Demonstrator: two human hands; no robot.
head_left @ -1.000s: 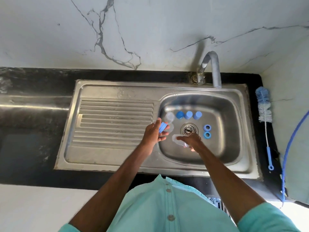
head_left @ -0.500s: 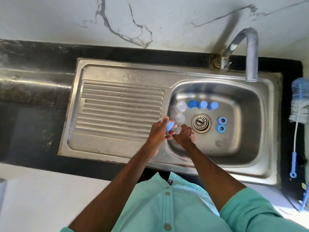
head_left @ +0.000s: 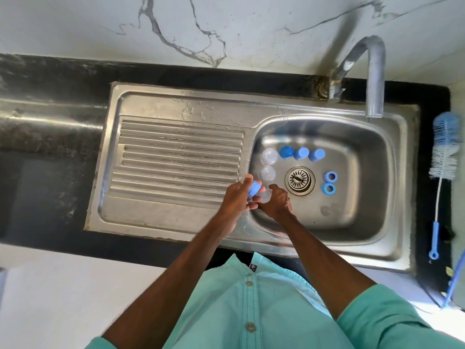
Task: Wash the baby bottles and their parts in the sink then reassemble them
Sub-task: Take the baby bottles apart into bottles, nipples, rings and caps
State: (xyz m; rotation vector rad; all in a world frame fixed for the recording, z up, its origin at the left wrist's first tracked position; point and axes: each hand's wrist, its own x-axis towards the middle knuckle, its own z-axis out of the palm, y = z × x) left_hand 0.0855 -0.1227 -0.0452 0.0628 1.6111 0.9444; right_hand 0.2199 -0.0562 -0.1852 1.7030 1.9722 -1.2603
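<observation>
View from above of a person in a mint-green shirt standing at a steel sink (head_left: 264, 107) set into a black worktop, both arms reaching to the near left edge of the basin.

The left hand (head_left: 235, 199) pinches a blue screw ring (head_left: 253, 188) between thumb and fingers. The right hand (head_left: 278, 204) is curled round a small clear plastic part (head_left: 265, 196), which meets the ring. Most of this part is hidden, so it cannot be told whether it is a bottle or a teat.

On the basin floor, along the left wall, stand two clear bottles (head_left: 268, 164), one behind the other. Beside them, along the far wall, sit three blue caps (head_left: 301, 153) in a row. Right of the drain (head_left: 300, 179) lie two more blue rings (head_left: 329, 183), just beside each other. The tap (head_left: 375, 71) hangs over the far right corner; no water can be seen running. A blue and white bottle brush (head_left: 444, 149) lies on the worktop by the sink's right edge. The ribbed draining board (head_left: 181, 159) takes up the left of the sink.

The step in hand seems to be fitting ring and clear part together, or parting them; the picture alone does not settle which. If joining, the next move calls for lining the ring up squarely with the clear part and twisting with one hand while the other holds firm. Wet plastic may slip, so the hold needs to be sure. Two bottles, two rings and three caps are not yet put together.
</observation>
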